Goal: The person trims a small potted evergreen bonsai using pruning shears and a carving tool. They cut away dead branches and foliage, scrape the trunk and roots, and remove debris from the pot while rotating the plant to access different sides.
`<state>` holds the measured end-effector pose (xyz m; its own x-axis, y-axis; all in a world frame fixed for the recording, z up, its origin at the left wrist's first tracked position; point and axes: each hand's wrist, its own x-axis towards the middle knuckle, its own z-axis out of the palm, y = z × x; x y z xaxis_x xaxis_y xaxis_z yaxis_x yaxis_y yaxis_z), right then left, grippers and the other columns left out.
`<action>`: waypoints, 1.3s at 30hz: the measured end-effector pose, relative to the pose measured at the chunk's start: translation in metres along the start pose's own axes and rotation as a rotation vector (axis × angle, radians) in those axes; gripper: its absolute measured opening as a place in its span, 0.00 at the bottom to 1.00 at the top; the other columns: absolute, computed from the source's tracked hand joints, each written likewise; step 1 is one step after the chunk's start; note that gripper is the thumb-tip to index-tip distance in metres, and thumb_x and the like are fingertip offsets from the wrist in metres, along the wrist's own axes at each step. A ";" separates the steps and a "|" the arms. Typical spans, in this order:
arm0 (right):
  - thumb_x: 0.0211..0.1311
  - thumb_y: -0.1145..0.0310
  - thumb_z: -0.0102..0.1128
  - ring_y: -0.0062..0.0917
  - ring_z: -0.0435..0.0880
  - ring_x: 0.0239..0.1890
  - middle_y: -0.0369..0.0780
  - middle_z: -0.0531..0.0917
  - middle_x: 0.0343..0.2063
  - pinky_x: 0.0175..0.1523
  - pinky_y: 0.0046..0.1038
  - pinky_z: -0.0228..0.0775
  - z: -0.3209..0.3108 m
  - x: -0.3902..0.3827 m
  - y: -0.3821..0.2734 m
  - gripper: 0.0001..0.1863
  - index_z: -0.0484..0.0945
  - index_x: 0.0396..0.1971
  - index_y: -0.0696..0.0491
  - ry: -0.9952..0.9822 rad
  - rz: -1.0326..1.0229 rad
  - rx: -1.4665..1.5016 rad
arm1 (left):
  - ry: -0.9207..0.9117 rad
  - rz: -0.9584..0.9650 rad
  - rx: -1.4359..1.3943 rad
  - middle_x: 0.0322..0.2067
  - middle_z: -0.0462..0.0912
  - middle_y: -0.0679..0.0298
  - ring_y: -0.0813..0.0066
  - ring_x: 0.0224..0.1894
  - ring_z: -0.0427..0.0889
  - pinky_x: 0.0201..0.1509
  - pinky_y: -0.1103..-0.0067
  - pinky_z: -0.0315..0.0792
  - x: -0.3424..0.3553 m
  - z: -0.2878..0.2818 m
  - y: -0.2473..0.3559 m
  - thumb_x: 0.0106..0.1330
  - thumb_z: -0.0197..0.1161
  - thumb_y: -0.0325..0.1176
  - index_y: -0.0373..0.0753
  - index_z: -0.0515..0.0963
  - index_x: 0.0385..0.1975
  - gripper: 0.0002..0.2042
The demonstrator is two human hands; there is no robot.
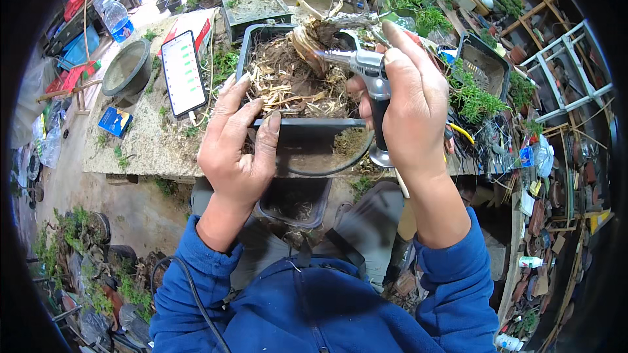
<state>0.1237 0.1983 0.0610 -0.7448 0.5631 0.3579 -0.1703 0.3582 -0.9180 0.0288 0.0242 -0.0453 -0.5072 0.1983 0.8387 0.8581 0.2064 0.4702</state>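
My right hand [418, 108] is wrapped round a small handheld blowtorch [379, 110] with a silver head and black grip. Its nozzle points left at a gnarled bonsai trunk [306, 44], close to the bark; a faint bluish glow shows at the tip. The trunk rises from a dark rectangular plant pot [304, 122] filled with soil and pale wood shavings [288, 95]. At the pot's near left corner, my left hand [232, 140] grips the rim, thumb on the near side and fingers along the left edge.
A phone [183, 73] lies left of the pot, with a round grey bowl [127, 68] and a small blue box [114, 121] beyond it. Behind stands a lidded grey-green box [255, 8]. Green cuttings [474, 95] and tools lie at right; a dark tub [296, 199] sits below the table edge.
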 end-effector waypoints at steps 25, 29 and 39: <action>0.79 0.66 0.43 0.15 0.78 0.20 0.42 0.85 0.30 0.23 0.18 0.68 -0.005 0.008 -0.001 0.27 0.65 0.72 0.63 -0.011 -0.024 -0.036 | -0.014 0.037 0.029 0.55 0.84 0.42 0.37 0.62 0.80 0.66 0.58 0.74 -0.008 0.000 0.013 0.63 0.74 0.28 0.30 0.84 0.45 0.13; 0.79 0.66 0.45 0.17 0.81 0.25 0.40 0.83 0.37 0.24 0.17 0.70 -0.007 0.010 0.000 0.26 0.66 0.71 0.63 -0.006 -0.028 -0.098 | -0.006 0.050 0.015 0.55 0.84 0.41 0.37 0.63 0.80 0.66 0.57 0.74 -0.007 0.000 0.013 0.62 0.74 0.28 0.30 0.84 0.45 0.13; 0.80 0.67 0.45 0.18 0.83 0.27 0.42 0.85 0.37 0.24 0.19 0.71 -0.008 0.011 0.001 0.26 0.67 0.71 0.64 -0.077 -0.078 -0.044 | -0.045 0.079 0.052 0.56 0.83 0.40 0.32 0.63 0.78 0.65 0.54 0.75 -0.012 -0.001 0.025 0.61 0.75 0.27 0.30 0.82 0.47 0.15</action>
<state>0.1208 0.2107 0.0658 -0.7781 0.4742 0.4118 -0.2022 0.4316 -0.8791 0.0564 0.0261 -0.0437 -0.4419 0.2589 0.8589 0.8911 0.2372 0.3869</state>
